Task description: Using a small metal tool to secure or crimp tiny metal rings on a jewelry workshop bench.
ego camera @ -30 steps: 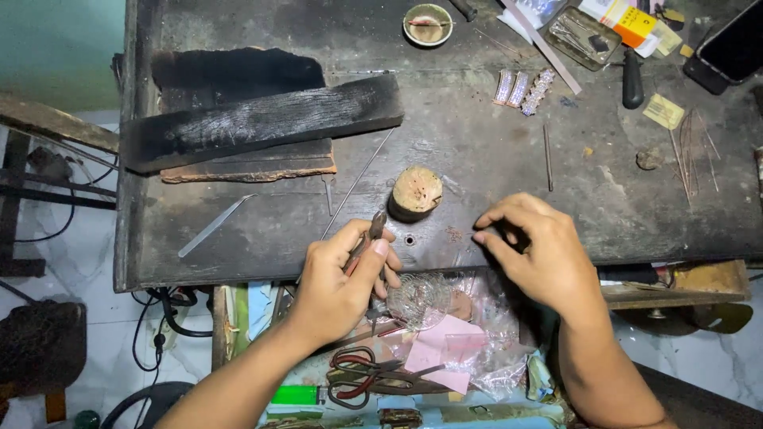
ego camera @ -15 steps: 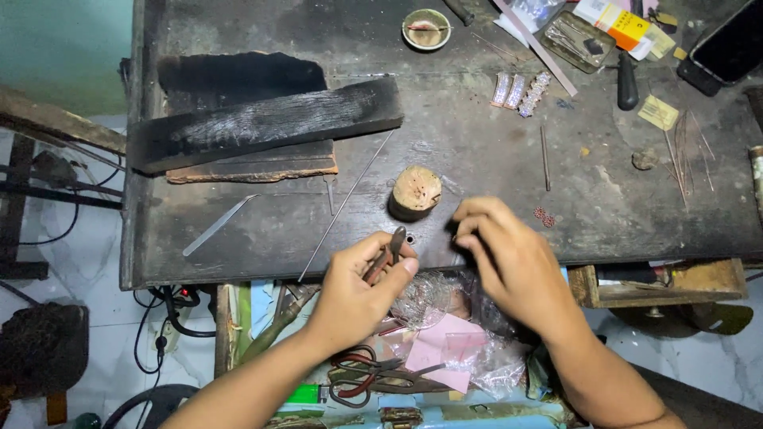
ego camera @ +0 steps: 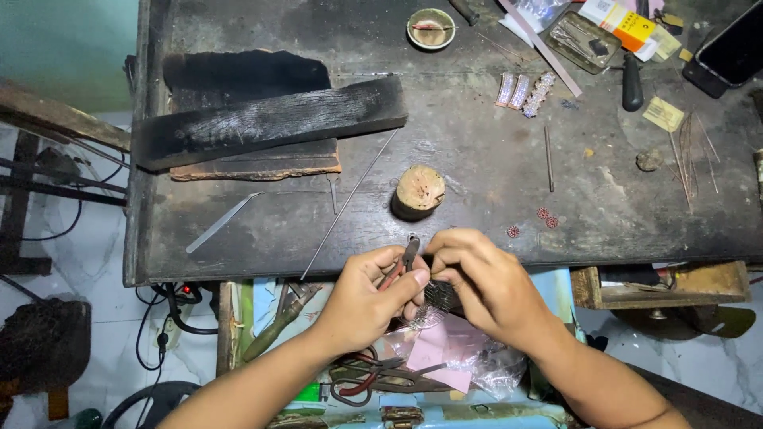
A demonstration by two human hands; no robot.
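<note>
Small pliers [ego camera: 407,258] with red-brown handles, held at the front edge of the workbench [ego camera: 477,183], nose pointing up and away from the person. The left hand [ego camera: 367,298] is clenched around the handles. The right hand [ego camera: 485,282] meets the pliers from the other side, its fingertips [ego camera: 439,266] pinched together just beside the nose; what they pinch is too small to make out. Both hands hover over an open drawer holding a clear plastic bag [ego camera: 477,361], pink paper [ego camera: 433,357] and red-handled scissors [ego camera: 366,380]. Just beyond the pliers, a round wooden stump [ego camera: 418,191] stands upright on the bench. A thin metal rod [ego camera: 350,202] lies diagonally to its left, with tweezers [ego camera: 218,224] farther left. Two small red ornaments [ego camera: 547,218] lie to the right of the hands. At the back left, a charred wooden block [ego camera: 270,119] rests across a flat board. At the far edge sit a small bowl [ego camera: 431,28] and three beaded strips [ego camera: 523,91].
</note>
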